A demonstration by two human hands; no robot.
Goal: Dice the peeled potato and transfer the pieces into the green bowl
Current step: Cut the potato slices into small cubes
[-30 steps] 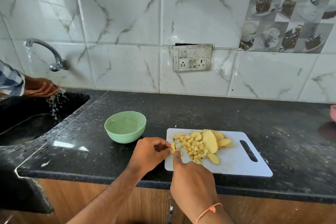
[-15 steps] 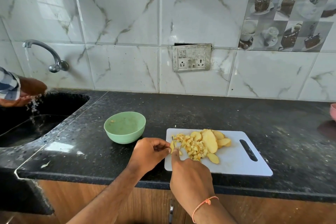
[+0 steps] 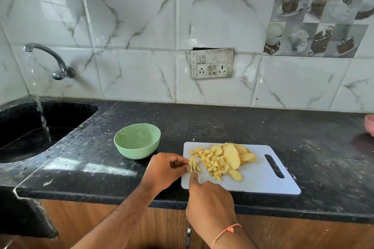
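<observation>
Pinching a sliced potato strip (image 3: 193, 164) at the cutting board's (image 3: 261, 180) left edge, the left hand (image 3: 166, 168) has its fingers curled round it; the right hand (image 3: 210, 198) is curled just below, index finger out, knife hidden. Diced pieces (image 3: 212, 162) and slices (image 3: 232, 154) sit mid-board. Green bowl (image 3: 137, 140) stands just left on the counter (image 3: 222, 123), tap (image 3: 48, 56) running into the sink (image 3: 60, 113).

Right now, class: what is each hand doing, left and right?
Left hand: pinching potato strips on the cutting board.
Right hand: curled, index finger extended; presumably a knife, hidden.
</observation>
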